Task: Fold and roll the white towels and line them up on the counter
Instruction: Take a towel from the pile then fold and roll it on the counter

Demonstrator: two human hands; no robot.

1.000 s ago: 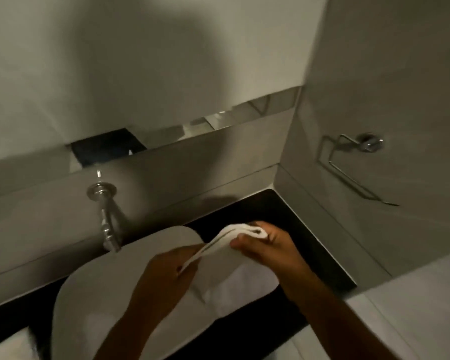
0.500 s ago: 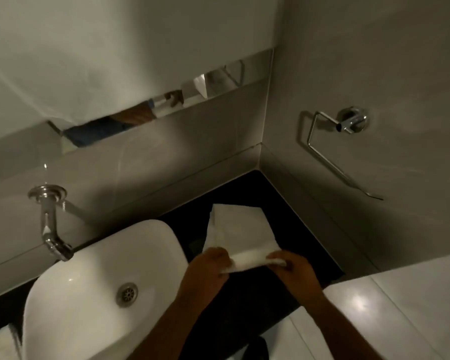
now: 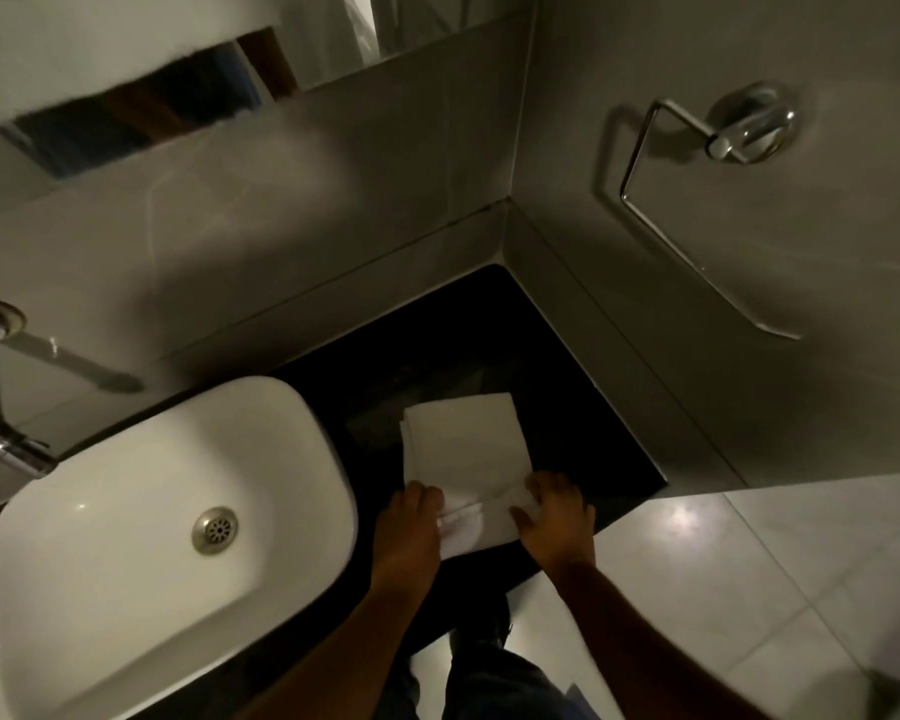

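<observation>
A folded white towel (image 3: pixel 466 444) lies flat on the black counter (image 3: pixel 583 423), to the right of the basin. Its near end is turned over into the start of a roll. My left hand (image 3: pixel 411 527) grips the roll's left side, fingers curled over it. My right hand (image 3: pixel 554 511) presses on the roll's right side with fingers spread over the cloth. The far half of the towel lies unrolled, pointing toward the wall corner.
A white basin (image 3: pixel 167 517) fills the counter's left part, with a chrome tap (image 3: pixel 1 439) on the wall behind. A chrome towel ring (image 3: pixel 697 163) hangs on the right wall. Light floor tiles (image 3: pixel 749 589) lie below the counter's front edge.
The towel went from held up in the air to lying flat on the counter. Both hands now sit at its near end, which has been rolled over a little further.
</observation>
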